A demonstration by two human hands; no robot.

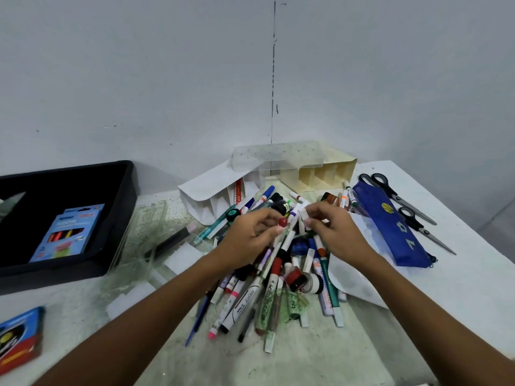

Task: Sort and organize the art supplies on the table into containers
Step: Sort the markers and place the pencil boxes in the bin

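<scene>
A heap of markers and pens (267, 282) lies in the middle of the table. My left hand (250, 235) hovers over the heap and pinches a thin pen with a small red tip (282, 222). My right hand (331, 229) is just to its right and pinches a small white piece (303, 215), perhaps an eraser or cap. Behind the heap stand a white divided organizer (211, 196) tipped on its side, a cream divided organizer (320, 174) and a clear plastic cover (276, 156) resting across both.
A black bin (122, 190) at the left holds a pack of neon markers (69, 232). A clear tray (139, 232) sits beside it. A blue pencil pouch (390, 224) and two scissors (404, 201) lie at the right. A crayon box (19, 338) is at the front left.
</scene>
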